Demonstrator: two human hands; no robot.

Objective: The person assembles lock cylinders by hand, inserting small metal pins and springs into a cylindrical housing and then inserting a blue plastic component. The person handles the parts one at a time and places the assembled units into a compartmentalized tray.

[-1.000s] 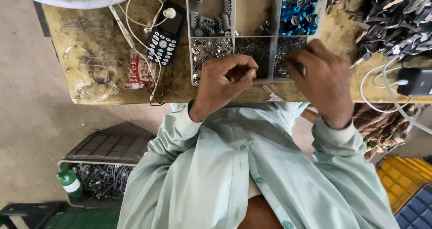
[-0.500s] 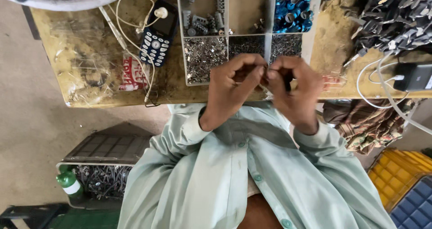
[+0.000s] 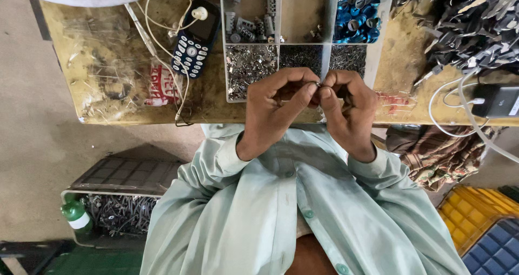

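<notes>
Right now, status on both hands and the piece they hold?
Left hand and right hand together, fingertips pinching a small metal part. Held above divided parts tray. Nothing between them.

Tiny metal part [image 3: 318,84] pinched between the fingertips of left hand [image 3: 278,105] and right hand [image 3: 348,110]: too small to tell its shape, mostly hidden by the fingers. Just beyond the grip, the divided tray [image 3: 327,64] is cut off by the top edge and its near rim is hidden behind the hands; the bits in its compartments are too small to tell apart. Right of the grip, the pile of dark metal pieces [image 3: 470,26] and the black box [image 3: 497,101] are cut by the frame edge.
</notes>
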